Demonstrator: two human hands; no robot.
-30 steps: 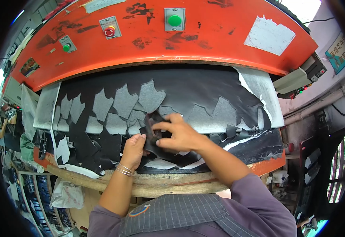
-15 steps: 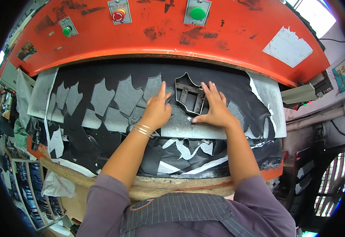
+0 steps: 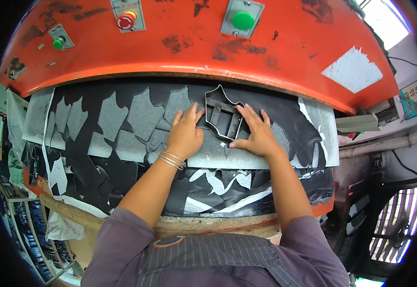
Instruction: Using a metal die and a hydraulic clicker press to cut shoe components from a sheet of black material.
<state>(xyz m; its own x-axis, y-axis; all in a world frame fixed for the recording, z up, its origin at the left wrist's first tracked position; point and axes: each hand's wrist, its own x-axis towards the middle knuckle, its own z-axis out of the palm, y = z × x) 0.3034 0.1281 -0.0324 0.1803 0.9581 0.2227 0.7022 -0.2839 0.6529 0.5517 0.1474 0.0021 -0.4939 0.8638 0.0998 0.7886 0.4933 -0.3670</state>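
Note:
A metal cutting die (image 3: 224,116), an outline frame with pointed ends and cross bars, lies on a black sheet of material (image 3: 270,103). My right hand (image 3: 260,131) grips the die along its right side, fingertips on the upper right edge and thumb by the lower corner. To the die's left, my left hand (image 3: 187,134) rests on the sheet with fingers stretched forward and nothing in it. Bangles circle that wrist. A row of die-shaped cutouts (image 3: 145,112) runs leftward through the sheet, showing grey beneath.
Behind the sheet rises an orange machine front (image 3: 184,50) with a red button (image 3: 126,20) and green buttons (image 3: 243,20). Black and white scraps (image 3: 220,182) lie along the near side, above a wooden edge (image 3: 203,223). A metal rack (image 3: 31,225) stands at left.
The whole view has shifted slightly, so most things appear a little further left. Both hands keep nearly the same places beside the die.

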